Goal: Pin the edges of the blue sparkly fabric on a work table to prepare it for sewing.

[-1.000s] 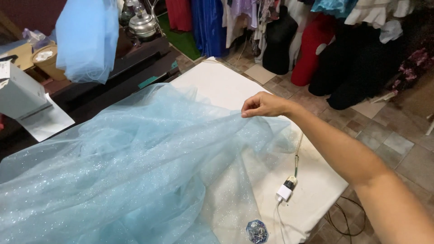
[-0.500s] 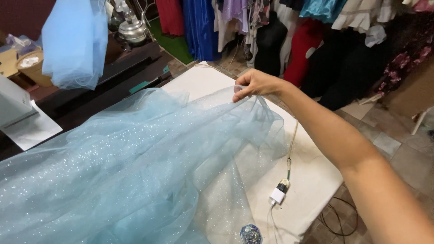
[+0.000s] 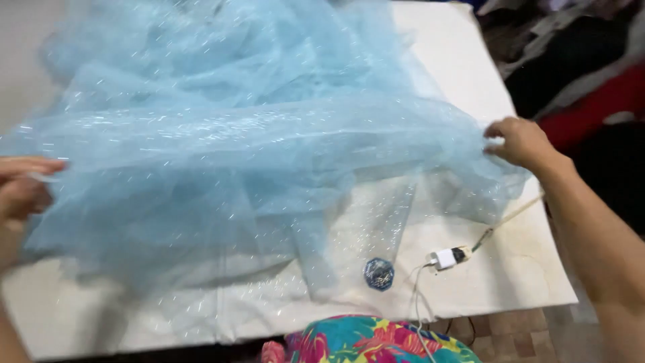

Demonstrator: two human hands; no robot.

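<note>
A large sheet of light blue glittery tulle [image 3: 242,148] lies bunched across a white padded table [image 3: 510,262]. My right hand [image 3: 517,142] pinches the tulle's right edge, arm reaching in from the lower right. At the far left, my left hand [image 3: 23,191] grips the opposite edge of the fabric, so the tulle is stretched between both hands above the table.
A white plug adapter [image 3: 445,257] with a cord lies on the table near its front right, beside a small round blue tin [image 3: 379,273]. Dark and red garments [image 3: 591,87] hang beyond the right edge. A colourful floral garment [image 3: 376,339] shows at the bottom.
The view has dropped from the room down onto the table. My right hand has drawn the tulle edge back to the right, and my left hand has come into view holding the left edge.
</note>
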